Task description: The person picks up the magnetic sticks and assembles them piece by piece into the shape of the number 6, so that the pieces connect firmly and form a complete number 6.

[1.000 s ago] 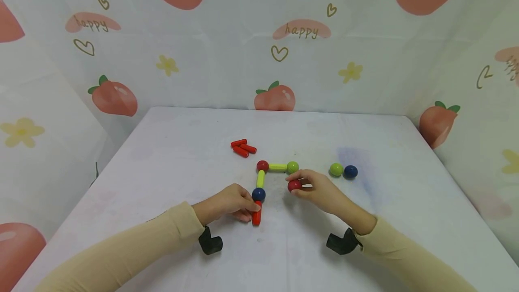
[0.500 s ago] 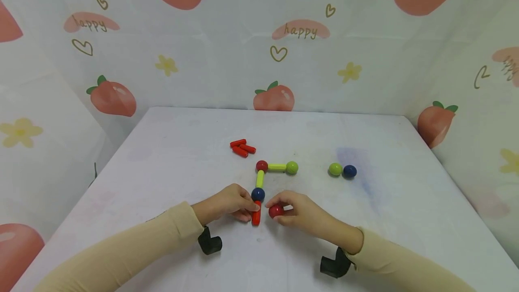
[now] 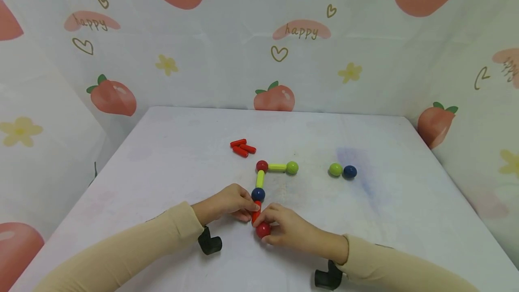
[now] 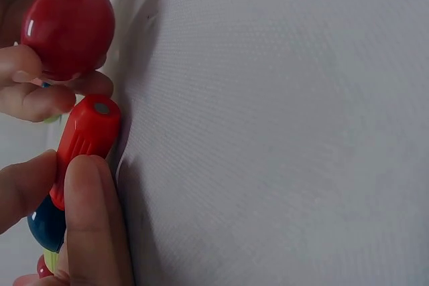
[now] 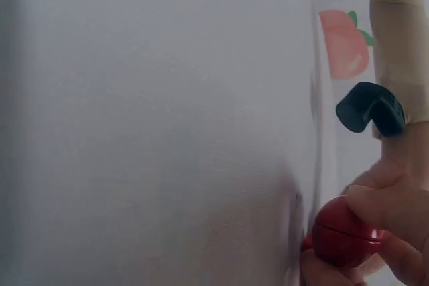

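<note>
My left hand [image 3: 231, 203] pinches a red rod [image 4: 88, 128] between thumb and finger; the rod's near end shows a grey metallic disc. Its far end meets a blue ball [image 3: 258, 194]. From there a yellow-green rod [image 3: 260, 179] leads to a red ball at the corner [image 3: 262, 166], and a second yellow-green rod [image 3: 277, 167] runs right to a green ball [image 3: 292, 167]. My right hand [image 3: 289, 231] holds another red ball [image 4: 70, 30] in its fingertips, close by the red rod's near end. In the left wrist view a small gap shows between the two.
Several loose red rods [image 3: 240, 151] lie behind the joined pieces. To the right, a loose green ball [image 3: 335, 169] sits beside a dark blue ball [image 3: 350, 171]. All rest on a white table [image 3: 182, 148], with a fruit-patterned cloth [image 3: 227, 44] behind it.
My right hand has brought its red ball toward me and to the left, from near the green ball to the red rod's near end. The left hand has kept its place on the rod.
</note>
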`<state>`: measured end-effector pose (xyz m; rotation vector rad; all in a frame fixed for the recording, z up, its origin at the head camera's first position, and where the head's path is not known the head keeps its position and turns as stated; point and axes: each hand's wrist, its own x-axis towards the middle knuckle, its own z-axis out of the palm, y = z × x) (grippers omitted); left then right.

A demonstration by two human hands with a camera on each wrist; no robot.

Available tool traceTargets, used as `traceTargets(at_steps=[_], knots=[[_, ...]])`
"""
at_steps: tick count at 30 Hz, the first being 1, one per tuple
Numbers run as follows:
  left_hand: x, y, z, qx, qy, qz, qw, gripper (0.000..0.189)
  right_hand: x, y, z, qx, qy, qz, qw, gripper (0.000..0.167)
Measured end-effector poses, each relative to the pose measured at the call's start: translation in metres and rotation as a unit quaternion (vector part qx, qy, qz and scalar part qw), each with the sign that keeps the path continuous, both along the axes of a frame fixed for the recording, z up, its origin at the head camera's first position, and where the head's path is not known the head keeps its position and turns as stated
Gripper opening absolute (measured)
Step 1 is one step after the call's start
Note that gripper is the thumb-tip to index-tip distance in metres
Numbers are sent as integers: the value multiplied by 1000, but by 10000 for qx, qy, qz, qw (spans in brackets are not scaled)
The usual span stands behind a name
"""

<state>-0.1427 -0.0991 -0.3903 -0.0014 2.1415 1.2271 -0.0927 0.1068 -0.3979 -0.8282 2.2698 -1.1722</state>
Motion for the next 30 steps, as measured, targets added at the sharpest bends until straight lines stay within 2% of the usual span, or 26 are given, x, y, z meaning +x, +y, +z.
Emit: traceTargets(at_steps=[11,19,30], knots=[[-1,0,-1,-34,2,2,10000,13,-2,-3,-6,20,62,50,10000,26],[-2,0,-2,-28,12,-46,10000,14,-1,-5,-7,204,278,66,9994,28],[-3,0,-1,-23,-31,-51,10000,14,-2,-5,-5,62,92,54,9999,27]])
